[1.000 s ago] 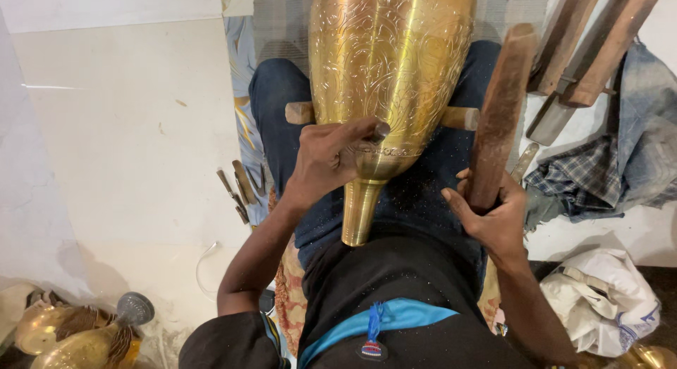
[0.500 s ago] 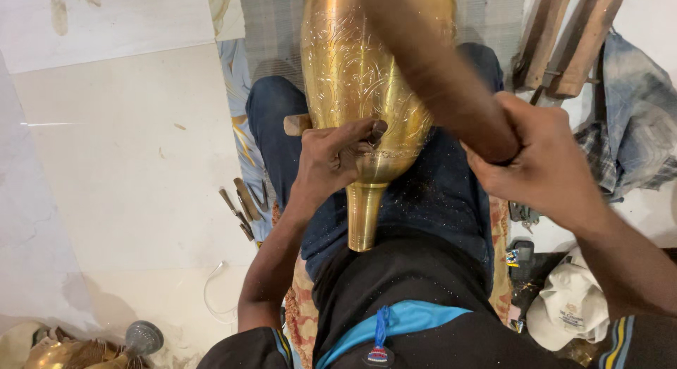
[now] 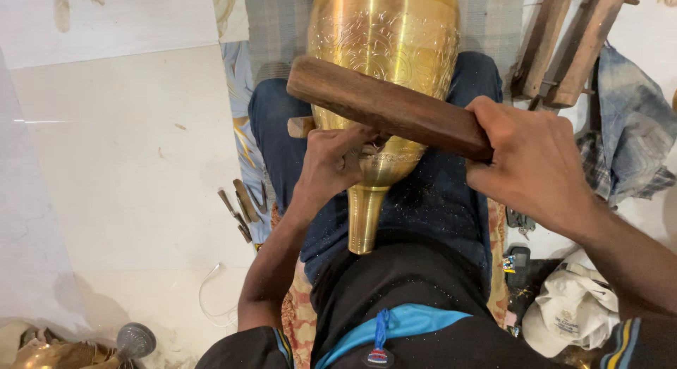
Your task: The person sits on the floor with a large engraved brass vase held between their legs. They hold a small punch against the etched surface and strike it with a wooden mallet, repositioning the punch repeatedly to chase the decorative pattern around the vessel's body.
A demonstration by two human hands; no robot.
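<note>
With the brass vase (image 3: 384,94) lying along our lap, neck toward six o'clock, our left hand (image 3: 331,161) pinches a small tool against its shoulder while our right hand (image 3: 532,161), closed around the wooden mallet (image 3: 388,108), should strike squarely, lightly.

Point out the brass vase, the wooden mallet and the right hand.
brass vase (image 3: 384,41), head view, engraved body.
wooden mallet (image 3: 381,107), head view, middle of block.
right hand (image 3: 532,161), head view, back of hand.

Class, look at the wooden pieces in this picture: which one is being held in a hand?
The dark wooden block lying across the brass vase, gripped by the right hand; the lighter wooden pieces at upper right lie untouched.
</note>
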